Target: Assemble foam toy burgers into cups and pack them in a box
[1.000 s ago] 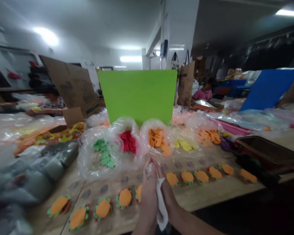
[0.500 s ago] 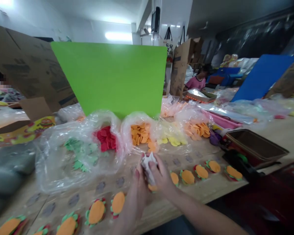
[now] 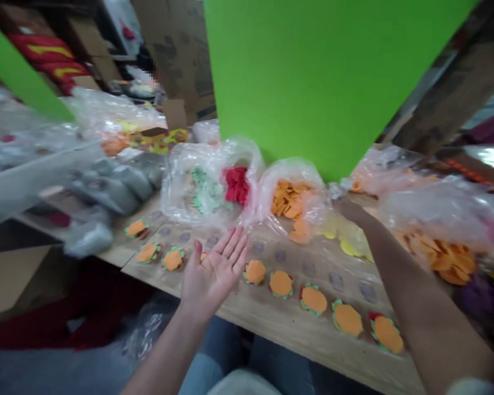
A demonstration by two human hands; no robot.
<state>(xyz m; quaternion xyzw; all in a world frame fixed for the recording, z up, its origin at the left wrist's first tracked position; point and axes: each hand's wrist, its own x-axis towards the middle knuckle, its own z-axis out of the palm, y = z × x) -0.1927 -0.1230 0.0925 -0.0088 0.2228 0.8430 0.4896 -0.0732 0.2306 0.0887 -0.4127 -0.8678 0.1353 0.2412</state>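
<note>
A green board fills the top of the view, cut off by the frame, beyond the wooden worktop. Clear plastic bags of green, red, orange and yellow pieces lie past the left hand, whose fingers spread open, holding nothing. Nine burger cut-outs sit in a row: five right of those fingers, three left, one mostly hidden behind them. The right hand reaches the bags, its fingers hidden, so their state cannot be told.

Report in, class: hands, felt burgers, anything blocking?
Left hand open, palm up, beside felt burgers. Right hand at bag of orange discs. Green sheet stands behind.
</note>
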